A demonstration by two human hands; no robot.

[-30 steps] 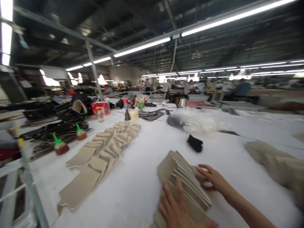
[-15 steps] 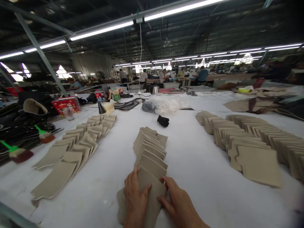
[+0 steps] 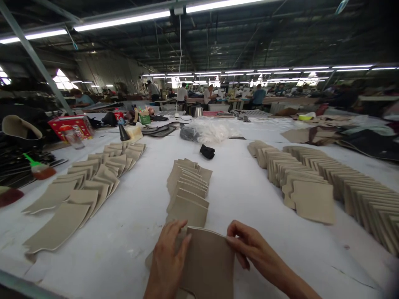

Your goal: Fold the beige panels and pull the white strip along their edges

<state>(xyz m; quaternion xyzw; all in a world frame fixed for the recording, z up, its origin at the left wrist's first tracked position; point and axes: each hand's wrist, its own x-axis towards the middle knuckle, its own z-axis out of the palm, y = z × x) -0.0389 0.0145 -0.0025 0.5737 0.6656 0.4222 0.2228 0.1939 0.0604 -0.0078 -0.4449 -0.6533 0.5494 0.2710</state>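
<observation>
A beige cut panel (image 3: 208, 261) with a pale cut edge is raised at the front of the table. My right hand (image 3: 252, 247) pinches its upper right corner between thumb and fingers. At its upper left corner my left hand (image 3: 168, 255) is closed, the thumb lying along the panel's edge; the fingertips are partly hidden. Behind the panel, a row of overlapping beige panels (image 3: 188, 187) fans away from me. Part of another beige piece shows beneath my left hand.
Fanned beige panels (image 3: 71, 207) lie at left, and more rows of panels (image 3: 311, 199) at right. Farther back on the white table (image 3: 232, 178) are a small black item (image 3: 207, 151) and clear plastic wrapping (image 3: 215, 129). A bottle with a green nozzle (image 3: 40, 168) stands left.
The front panel has come away from the row, toward me and slightly right, with its top edge lifted. My right hand has shifted to its upper corner. The camera view has turned somewhat.
</observation>
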